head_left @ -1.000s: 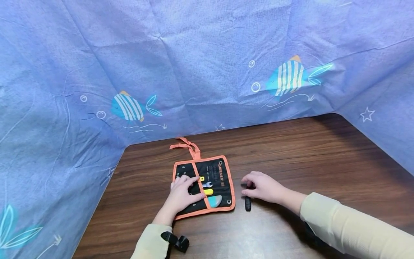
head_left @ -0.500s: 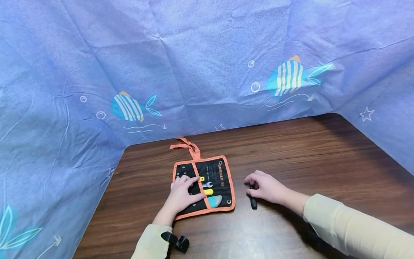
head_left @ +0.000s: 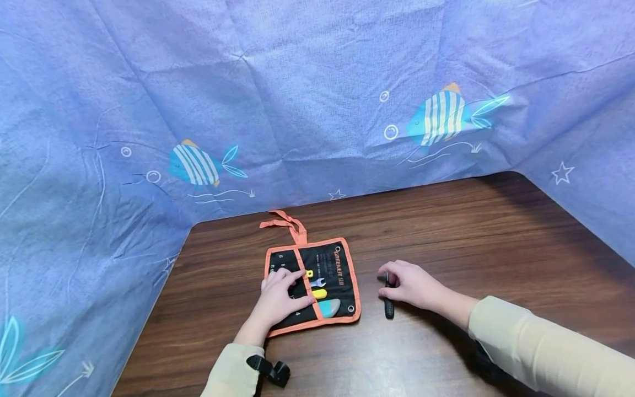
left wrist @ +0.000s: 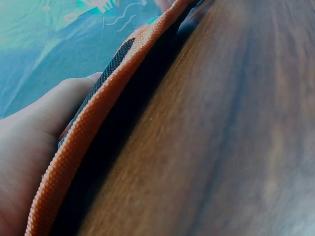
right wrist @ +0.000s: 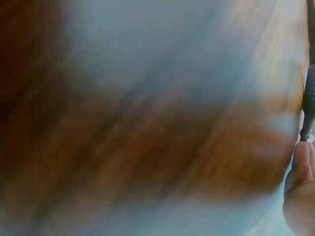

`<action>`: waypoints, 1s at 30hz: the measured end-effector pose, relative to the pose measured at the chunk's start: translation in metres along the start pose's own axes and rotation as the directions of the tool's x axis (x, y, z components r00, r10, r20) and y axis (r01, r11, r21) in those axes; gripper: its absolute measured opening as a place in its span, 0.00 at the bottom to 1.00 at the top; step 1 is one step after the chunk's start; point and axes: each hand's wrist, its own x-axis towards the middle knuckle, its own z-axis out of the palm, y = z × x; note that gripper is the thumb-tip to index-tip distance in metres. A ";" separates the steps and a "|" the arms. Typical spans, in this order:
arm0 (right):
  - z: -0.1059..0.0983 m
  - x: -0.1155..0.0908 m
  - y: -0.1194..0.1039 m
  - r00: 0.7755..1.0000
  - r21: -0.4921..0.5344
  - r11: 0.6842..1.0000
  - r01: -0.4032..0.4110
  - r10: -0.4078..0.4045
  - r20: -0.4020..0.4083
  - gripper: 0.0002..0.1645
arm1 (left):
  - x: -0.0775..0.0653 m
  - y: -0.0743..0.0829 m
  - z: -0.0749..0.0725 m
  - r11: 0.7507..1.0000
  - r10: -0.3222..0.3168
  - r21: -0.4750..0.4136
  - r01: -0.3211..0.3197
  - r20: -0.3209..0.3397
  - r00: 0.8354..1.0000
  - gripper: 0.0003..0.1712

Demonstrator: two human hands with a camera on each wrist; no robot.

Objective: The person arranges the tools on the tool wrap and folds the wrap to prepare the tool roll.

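Left hand: resting on the pouch, thumb and forefinger apart.
Right hand: pinching a slim black tool (partly hidden by fingers).
Pouch: orange-edged, unfolded on the wooden table, left of the tool; a wrench head shows above its pocket.
Backdrop: blue fish-print cloth.

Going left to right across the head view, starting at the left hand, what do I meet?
Left hand → turquoise-and-grey piece in the black pouch → the pouch's right orange edge → right hand holding a black tool → right sleeve.
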 end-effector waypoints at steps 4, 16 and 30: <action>-0.001 0.001 0.000 1.000 0.014 1.000 0.003 -0.003 0.023 0.20 | 0.000 0.000 -0.001 1.000 -0.001 0.001 0.001 0.006 1.000 0.41; 0.000 0.004 -0.004 0.999 0.054 0.998 -0.033 0.031 0.029 0.15 | -0.001 0.001 0.000 1.000 0.012 0.009 -0.012 -0.003 1.000 0.41; -0.015 0.018 -0.013 0.996 0.074 0.994 -0.084 0.082 0.035 0.10 | 0.000 0.000 0.001 1.000 0.013 0.008 -0.013 -0.004 1.000 0.41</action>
